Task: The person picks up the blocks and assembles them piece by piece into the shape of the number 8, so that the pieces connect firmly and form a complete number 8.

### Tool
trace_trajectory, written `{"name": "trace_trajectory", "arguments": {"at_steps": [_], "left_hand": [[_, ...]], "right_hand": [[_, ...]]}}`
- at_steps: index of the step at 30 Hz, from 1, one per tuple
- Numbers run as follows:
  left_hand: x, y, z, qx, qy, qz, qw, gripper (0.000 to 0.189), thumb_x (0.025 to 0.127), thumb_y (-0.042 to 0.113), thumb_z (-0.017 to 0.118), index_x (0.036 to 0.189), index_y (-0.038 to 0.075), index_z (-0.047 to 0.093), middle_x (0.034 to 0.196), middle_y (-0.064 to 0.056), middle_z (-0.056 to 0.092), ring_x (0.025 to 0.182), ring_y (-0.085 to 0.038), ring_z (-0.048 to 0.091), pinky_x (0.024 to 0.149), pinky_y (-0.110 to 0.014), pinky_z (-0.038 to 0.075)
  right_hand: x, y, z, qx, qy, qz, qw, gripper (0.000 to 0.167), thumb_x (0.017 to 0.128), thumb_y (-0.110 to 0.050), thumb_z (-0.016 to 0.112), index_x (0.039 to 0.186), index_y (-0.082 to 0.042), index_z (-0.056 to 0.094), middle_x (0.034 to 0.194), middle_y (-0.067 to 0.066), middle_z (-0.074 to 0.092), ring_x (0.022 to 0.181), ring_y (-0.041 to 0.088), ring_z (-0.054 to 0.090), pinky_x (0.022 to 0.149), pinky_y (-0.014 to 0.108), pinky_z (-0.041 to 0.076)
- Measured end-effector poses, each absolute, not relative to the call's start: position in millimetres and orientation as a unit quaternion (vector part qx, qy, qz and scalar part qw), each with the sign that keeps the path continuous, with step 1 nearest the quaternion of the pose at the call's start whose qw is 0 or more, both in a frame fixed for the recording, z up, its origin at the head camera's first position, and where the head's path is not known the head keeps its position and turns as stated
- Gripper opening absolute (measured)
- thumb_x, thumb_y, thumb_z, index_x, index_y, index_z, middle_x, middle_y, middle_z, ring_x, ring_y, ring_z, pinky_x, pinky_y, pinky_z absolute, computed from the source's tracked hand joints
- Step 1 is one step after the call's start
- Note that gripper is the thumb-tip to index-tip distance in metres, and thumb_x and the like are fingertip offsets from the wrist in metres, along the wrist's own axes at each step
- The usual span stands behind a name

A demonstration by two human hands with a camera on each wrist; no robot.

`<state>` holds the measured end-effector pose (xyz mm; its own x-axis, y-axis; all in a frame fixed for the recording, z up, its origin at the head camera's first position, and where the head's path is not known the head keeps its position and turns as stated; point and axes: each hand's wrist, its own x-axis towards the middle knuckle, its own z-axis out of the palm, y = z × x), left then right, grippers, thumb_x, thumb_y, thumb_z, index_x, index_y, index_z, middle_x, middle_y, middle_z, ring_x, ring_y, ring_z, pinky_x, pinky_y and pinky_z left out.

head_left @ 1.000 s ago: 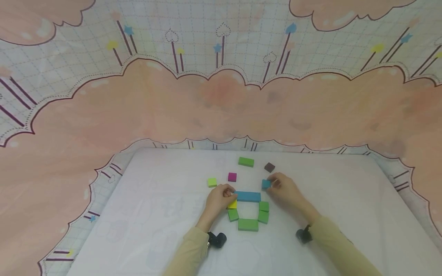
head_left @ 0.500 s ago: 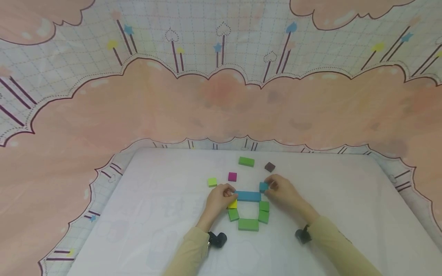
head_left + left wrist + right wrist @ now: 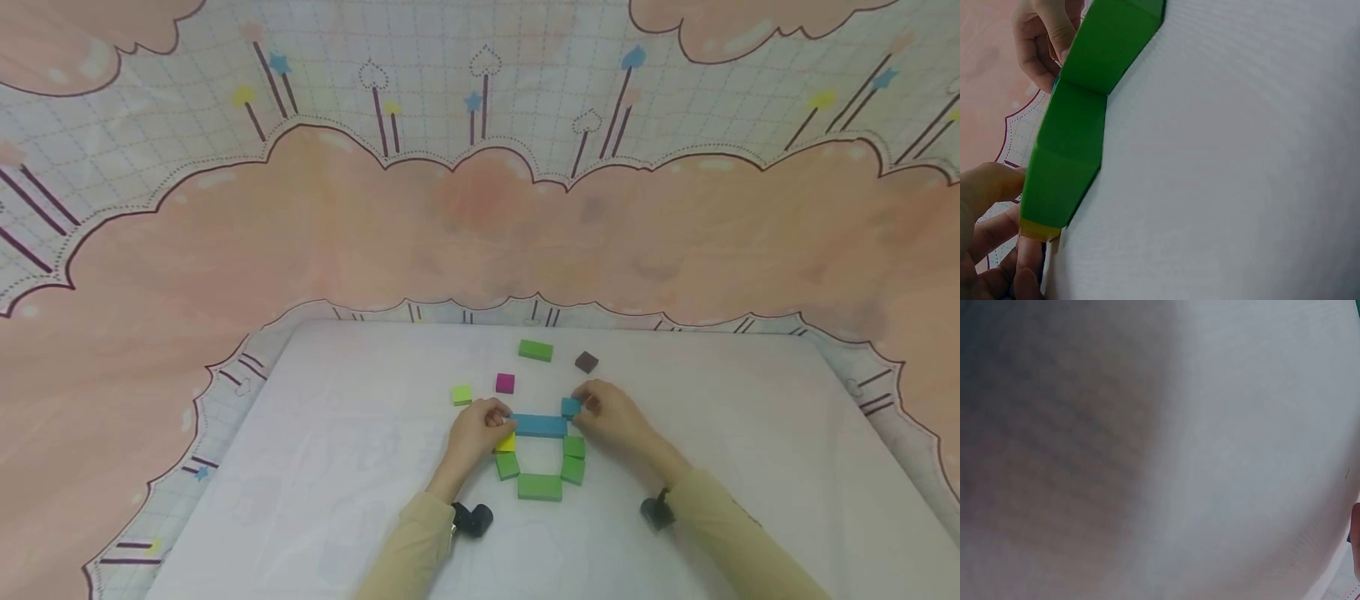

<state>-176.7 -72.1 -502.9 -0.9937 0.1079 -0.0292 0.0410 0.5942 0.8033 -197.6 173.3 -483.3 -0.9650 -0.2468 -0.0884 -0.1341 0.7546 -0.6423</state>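
A: Layout, big to small?
B: White tabletop (image 3: 322, 467) under everything. Left hand (image 3: 472, 435) at 9 o'clock of the blue bar (image 3: 542, 426), right hand (image 3: 617, 421) at 3.
A: Bar's axis?
B: 9-to-3, lies between the hands. Left fingers curl at its 9 o'clock end. Can't tell if they grip it, grip the yellow block (image 3: 506, 442) just on the 6 o'clock side of that end, or only touch.
A: And the smallest piece?
B: Blue cube (image 3: 569, 407), pinched in the right hand's fingertips. Sits at 2 o'clock from bar's middle, by its 3 o'clock end. Right hand's nearer.
A: Touching?
B: Can't tell: contact or slight gap, lifted or down. Right wrist cam's mostly blur. My read: cube vs. bar's 3 o'clock end is the relation that counts.
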Motion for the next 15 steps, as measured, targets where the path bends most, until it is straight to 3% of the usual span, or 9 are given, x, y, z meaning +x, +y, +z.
{"name": "trace_trajectory", "arguments": {"at_steps": [15], "left_hand": [[-176.2,-71.1,-501.9,0.037,0.894,0.444,0.039,0.017,0.085,0.025,0.071,0.094,0.011,0.069,0.080,0.000,0.058,0.070,-0.011,0.049,0.062,-0.021,0.041]], "right_hand": [[-199.8,173.3,-486.6,-0.117,0.936,-0.323,0.078,0.034,0.083,-0.015,0.070,0.115,-0.009,0.061,0.112,0.009,0.062,0.105,0.026,0.057,0.092,0.044,0.049]]}}
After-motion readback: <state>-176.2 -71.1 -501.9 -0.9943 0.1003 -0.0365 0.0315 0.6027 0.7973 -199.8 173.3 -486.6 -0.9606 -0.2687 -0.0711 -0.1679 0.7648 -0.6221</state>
